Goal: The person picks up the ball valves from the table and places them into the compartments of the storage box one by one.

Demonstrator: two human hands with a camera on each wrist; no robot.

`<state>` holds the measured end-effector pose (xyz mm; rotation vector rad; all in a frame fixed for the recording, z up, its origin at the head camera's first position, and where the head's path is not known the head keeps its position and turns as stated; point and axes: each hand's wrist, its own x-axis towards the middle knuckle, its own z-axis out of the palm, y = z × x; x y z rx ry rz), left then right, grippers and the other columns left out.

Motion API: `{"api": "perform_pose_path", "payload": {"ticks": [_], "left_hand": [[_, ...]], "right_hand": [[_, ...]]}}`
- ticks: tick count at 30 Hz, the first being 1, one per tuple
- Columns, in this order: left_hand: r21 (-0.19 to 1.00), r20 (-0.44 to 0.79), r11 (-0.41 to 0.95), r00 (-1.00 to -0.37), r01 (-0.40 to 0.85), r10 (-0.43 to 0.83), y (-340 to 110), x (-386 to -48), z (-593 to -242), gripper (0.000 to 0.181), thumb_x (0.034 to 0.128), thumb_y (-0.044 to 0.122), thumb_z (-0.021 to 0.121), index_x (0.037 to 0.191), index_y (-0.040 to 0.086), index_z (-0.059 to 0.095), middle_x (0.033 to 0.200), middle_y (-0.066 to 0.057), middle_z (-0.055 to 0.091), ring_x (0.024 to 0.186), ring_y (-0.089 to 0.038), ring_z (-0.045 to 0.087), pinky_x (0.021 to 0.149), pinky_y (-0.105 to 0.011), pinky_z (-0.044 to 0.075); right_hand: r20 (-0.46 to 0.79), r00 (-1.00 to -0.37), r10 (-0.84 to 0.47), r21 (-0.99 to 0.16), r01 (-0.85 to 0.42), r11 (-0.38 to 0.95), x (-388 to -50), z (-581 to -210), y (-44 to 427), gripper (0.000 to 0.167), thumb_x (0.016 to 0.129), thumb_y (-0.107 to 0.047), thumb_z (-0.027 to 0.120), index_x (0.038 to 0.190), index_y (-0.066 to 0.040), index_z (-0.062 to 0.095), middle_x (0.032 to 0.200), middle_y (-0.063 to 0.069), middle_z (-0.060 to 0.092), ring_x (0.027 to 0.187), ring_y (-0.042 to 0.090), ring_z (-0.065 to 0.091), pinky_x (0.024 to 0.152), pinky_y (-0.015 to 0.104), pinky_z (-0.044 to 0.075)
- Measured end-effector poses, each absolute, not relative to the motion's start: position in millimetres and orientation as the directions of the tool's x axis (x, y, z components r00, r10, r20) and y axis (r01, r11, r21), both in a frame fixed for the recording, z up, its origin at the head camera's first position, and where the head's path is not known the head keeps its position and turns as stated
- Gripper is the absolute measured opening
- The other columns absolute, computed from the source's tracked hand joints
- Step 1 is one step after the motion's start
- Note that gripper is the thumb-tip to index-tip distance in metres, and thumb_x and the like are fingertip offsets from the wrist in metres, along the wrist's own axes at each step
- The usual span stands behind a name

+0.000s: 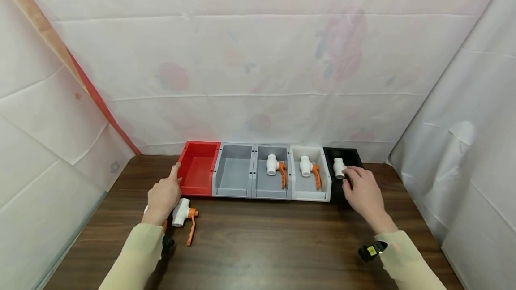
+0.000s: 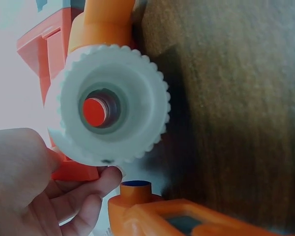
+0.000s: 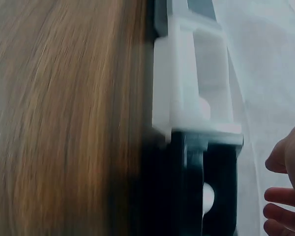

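In the head view, my left hand (image 1: 163, 198) touches the left side of the red bin (image 1: 198, 191), index finger extended. The left wrist view shows this hand (image 2: 44, 191) at the red bin's corner (image 2: 73, 170), behind a large white valve end (image 2: 137, 83). A white valve with an orange handle (image 1: 180, 213) lies beside the hand; another is mostly hidden under the wrist. My right hand (image 1: 366, 194) is over the black bin (image 1: 342, 152), near a white valve (image 1: 339, 168). In the right wrist view, the hand (image 3: 291, 182) has spread fingers and holds nothing.
Two grey bins (image 1: 233, 193) and a white bin (image 1: 310, 196) stand between the red and black ones in one row. One orange-handled valve (image 1: 272, 164) lies in the right grey bin, another (image 1: 306, 166) in the white bin. A patterned curtain (image 1: 258, 79) hangs behind.
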<state>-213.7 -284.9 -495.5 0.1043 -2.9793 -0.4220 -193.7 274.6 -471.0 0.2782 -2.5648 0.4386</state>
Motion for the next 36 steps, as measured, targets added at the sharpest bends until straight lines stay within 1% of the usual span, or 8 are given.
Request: {"api": "perform_pose_path", "payload": {"ticks": [4,9,15,19,22,25,31,36], "left_hand": [[0.275,0.108,0.96,-0.99,-0.054,-0.086,-284,-214,-495,0.055,0.1014,0.014,0.052,0.151,0.008,0.028,0.055,-0.007,0.049,0.044,-0.025,0.05,0.043,-0.044,0.049],[0.276,0.106,0.959,-0.99,-0.063,-0.096,-285,-213,-495,0.056,0.1014,0.014,0.052,0.151,0.01,0.027,0.055,-0.007,0.049,0.044,-0.026,0.05,0.044,-0.046,0.051],[0.284,0.093,0.956,-0.991,-0.066,-0.096,-286,-212,-494,0.056,0.1016,0.014,0.051,0.152,0.01,0.026,0.057,-0.008,0.05,0.046,-0.026,0.051,0.046,-0.047,0.051],[0.287,0.093,0.956,-0.991,-0.067,-0.097,-286,-212,-495,0.057,0.1013,0.013,0.051,0.152,0.01,0.026,0.057,-0.007,0.051,0.046,-0.025,0.051,0.046,-0.047,0.051],[0.288,0.103,0.955,-0.99,-0.065,-0.098,-287,-212,-495,0.056,0.1012,0.014,0.051,0.152,0.01,0.027,0.058,-0.008,0.052,0.046,-0.026,0.052,0.046,-0.047,0.051],[0.286,0.118,0.956,-0.988,-0.061,-0.099,-287,-212,-496,0.055,0.1013,0.015,0.051,0.152,0.01,0.028,0.059,-0.009,0.053,0.046,-0.028,0.053,0.045,-0.048,0.051],[0.29,0.117,0.955,-0.988,-0.066,-0.104,-285,-212,-495,0.055,0.1013,0.013,0.05,0.152,0.011,0.028,0.06,-0.01,0.054,0.048,-0.029,0.054,0.045,-0.048,0.051],[0.289,0.119,0.955,-0.987,-0.066,-0.104,-285,-212,-494,0.055,0.1017,0.013,0.049,0.152,0.011,0.028,0.059,-0.009,0.054,0.047,-0.029,0.054,0.043,-0.046,0.049]], "right_hand": [[0.529,-0.849,-0.016,-0.295,-0.201,0.934,-189,-475,292,0.025,0.088,-0.006,0.065,0.111,0.001,0.068,0.119,0.026,0.06,0.109,0.048,0.05,0.091,0.06,0.042],[0.455,-0.887,0.071,-0.338,-0.099,0.936,-182,-480,307,0.025,0.092,-0.008,0.062,0.115,-0.001,0.066,0.124,0.028,0.057,0.112,0.049,0.047,0.091,0.061,0.04],[0.373,-0.922,0.105,-0.357,-0.038,0.933,-176,-486,312,0.03,0.094,-0.012,0.06,0.123,-0.002,0.064,0.126,0.029,0.054,0.109,0.049,0.05,0.087,0.063,0.042],[0.356,-0.927,0.113,-0.373,-0.03,0.927,-174,-491,312,0.035,0.095,-0.012,0.06,0.128,-0.002,0.061,0.129,0.029,0.054,0.113,0.05,0.052,0.088,0.064,0.043],[0.353,-0.927,0.129,-0.394,-0.023,0.919,-173,-494,311,0.04,0.095,-0.011,0.059,0.133,0.001,0.058,0.129,0.031,0.055,0.11,0.05,0.055,0.086,0.064,0.044],[0.352,-0.92,0.171,-0.428,0.004,0.904,-171,-497,311,0.042,0.095,-0.008,0.058,0.136,0.002,0.056,0.125,0.031,0.058,0.101,0.047,0.06,0.082,0.063,0.045],[0.38,-0.879,0.288,-0.505,0.063,0.861,-165,-504,314,0.037,0.094,-0.006,0.061,0.131,-0.005,0.062,0.103,0.022,0.069,0.087,0.039,0.065,0.076,0.059,0.045],[0.384,-0.872,0.303,-0.527,0.062,0.847,-162,-510,317,0.038,0.095,-0.008,0.062,0.133,-0.006,0.061,0.1,0.02,0.071,0.082,0.037,0.066,0.069,0.056,0.047]]}}
